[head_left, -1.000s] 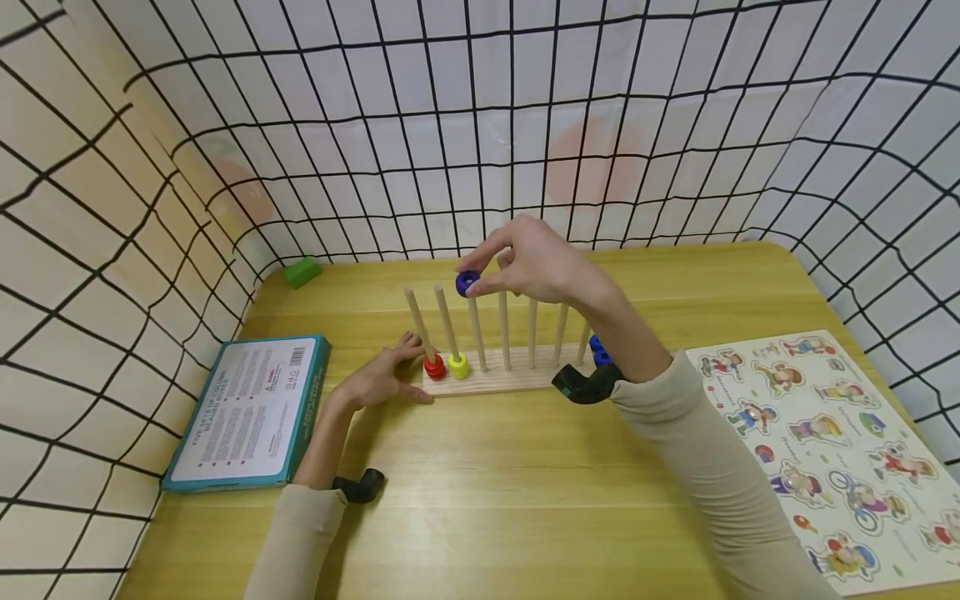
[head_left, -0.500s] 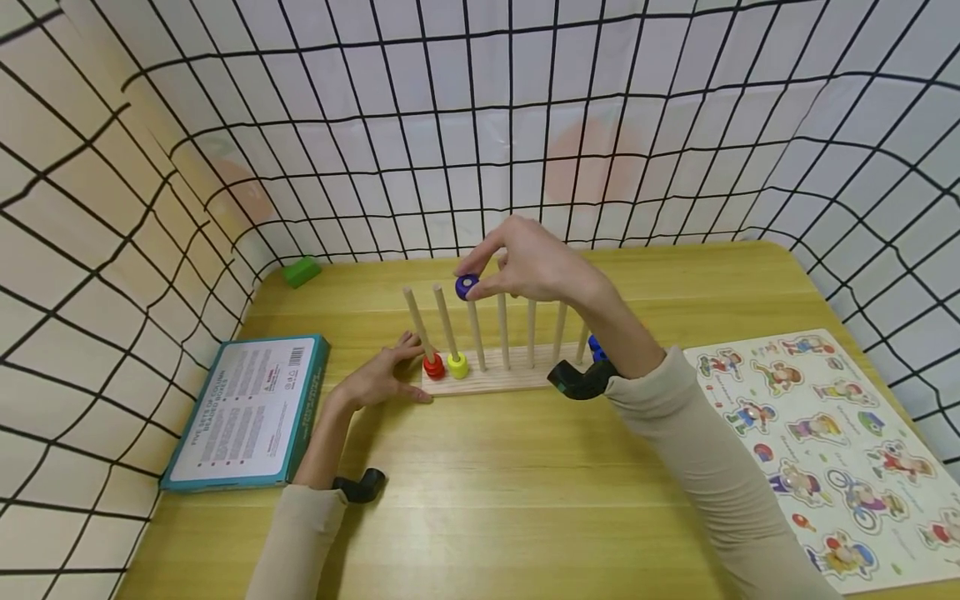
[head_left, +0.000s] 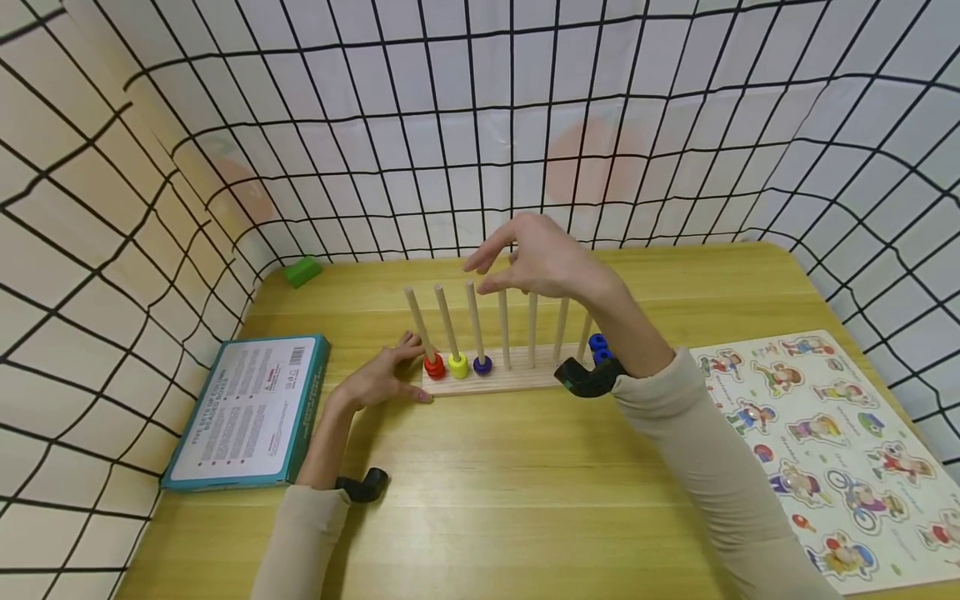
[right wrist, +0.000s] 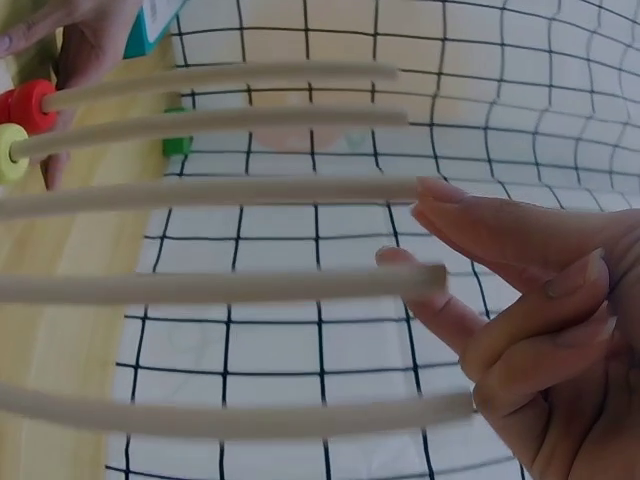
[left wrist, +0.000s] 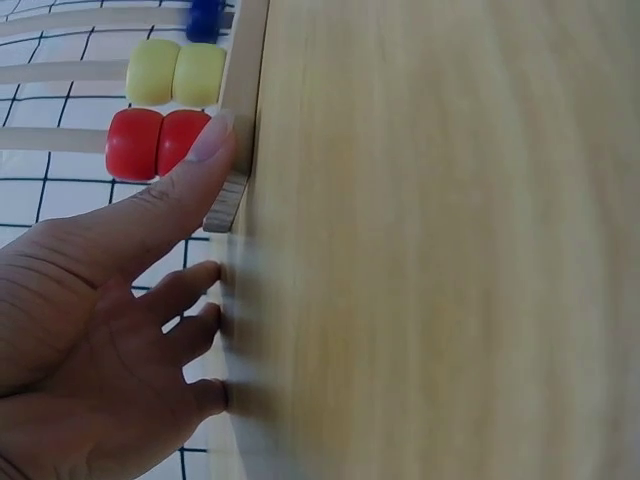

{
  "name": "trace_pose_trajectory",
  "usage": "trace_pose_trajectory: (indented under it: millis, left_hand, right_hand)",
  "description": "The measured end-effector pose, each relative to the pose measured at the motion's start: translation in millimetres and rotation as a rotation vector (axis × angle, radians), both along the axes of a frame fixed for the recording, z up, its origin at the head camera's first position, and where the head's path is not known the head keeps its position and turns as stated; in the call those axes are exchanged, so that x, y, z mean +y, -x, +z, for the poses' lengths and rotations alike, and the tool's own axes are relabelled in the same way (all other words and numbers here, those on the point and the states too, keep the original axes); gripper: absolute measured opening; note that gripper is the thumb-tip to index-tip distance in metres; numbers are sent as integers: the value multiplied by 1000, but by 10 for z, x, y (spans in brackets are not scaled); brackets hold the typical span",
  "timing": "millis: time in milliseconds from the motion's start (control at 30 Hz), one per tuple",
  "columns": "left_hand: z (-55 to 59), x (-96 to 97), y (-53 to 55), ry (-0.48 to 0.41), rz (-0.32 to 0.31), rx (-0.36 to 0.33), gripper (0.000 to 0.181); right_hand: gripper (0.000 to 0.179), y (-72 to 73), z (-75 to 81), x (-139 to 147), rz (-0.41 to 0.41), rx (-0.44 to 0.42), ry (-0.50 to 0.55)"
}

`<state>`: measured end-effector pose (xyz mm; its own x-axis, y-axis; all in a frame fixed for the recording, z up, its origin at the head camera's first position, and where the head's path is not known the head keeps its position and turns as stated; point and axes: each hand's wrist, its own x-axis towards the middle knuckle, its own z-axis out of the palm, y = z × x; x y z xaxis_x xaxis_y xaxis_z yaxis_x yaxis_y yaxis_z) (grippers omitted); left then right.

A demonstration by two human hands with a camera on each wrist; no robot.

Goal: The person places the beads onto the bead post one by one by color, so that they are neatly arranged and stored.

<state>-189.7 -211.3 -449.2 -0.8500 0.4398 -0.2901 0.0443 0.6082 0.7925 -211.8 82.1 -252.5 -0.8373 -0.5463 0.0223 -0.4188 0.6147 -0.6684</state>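
A wooden peg stand (head_left: 495, 382) with several upright rods stands mid-table. Red beads (left wrist: 158, 143) sit at the foot of the leftmost rod, and yellow beads (left wrist: 175, 74) on the rod beside it. The third rod carries a dark blue bead (head_left: 482, 365) at its base. My left hand (head_left: 382, 375) spans the stand's left end, its thumb against the wood and the other fingertips down on the table. Above the rods, my right hand (head_left: 540, 258) holds nothing; its thumb and forefinger are parted near the third rod's tip.
More blue beads (head_left: 601, 348) show at the stand's right end, partly behind the right wrist. A teal-edged box (head_left: 247, 412) lies at left, a green block (head_left: 302, 272) at the back left. A picture puzzle board (head_left: 825, 450) lies at right. Black netting (head_left: 480, 133) encloses the table.
The blue bead pinched by my right hand at the third rod's top has been let go and is now down at the base. My left hand stays put.
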Motion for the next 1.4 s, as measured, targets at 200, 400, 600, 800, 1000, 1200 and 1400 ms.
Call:
trace_pose_trajectory:
  millis: [200,400,600,800,1000,1200,1400]
  left_hand:
    - [-11,3,-13,-7,-4,20,87]
    - [-9,-4,-26,-24,21,7,88]
    - [-24,14,-19,-44,26,13,84]
    - [-35,26,-19,-67,35,12,81]
    - [-19,4,-38,-68,51,24,79]
    - [-48,-27,-30,-91,63,19,78]
    - [-73,-36,-26,-104,71,26,78]
  right_hand:
    - [28,-66,-6,379,-85,25,102]
    - [28,-151,-141,905,-220,8,199]
    - [39,-191,-435,1425,-347,-103,164]
    - [48,-197,-796,1854,-417,-187,132]
    - [49,-128,-1209,2076,-368,-263,63]
    - [47,-4,-1518,2059,-393,-364,80]
    - [50,79,-1687,2049,-453,-402,102]
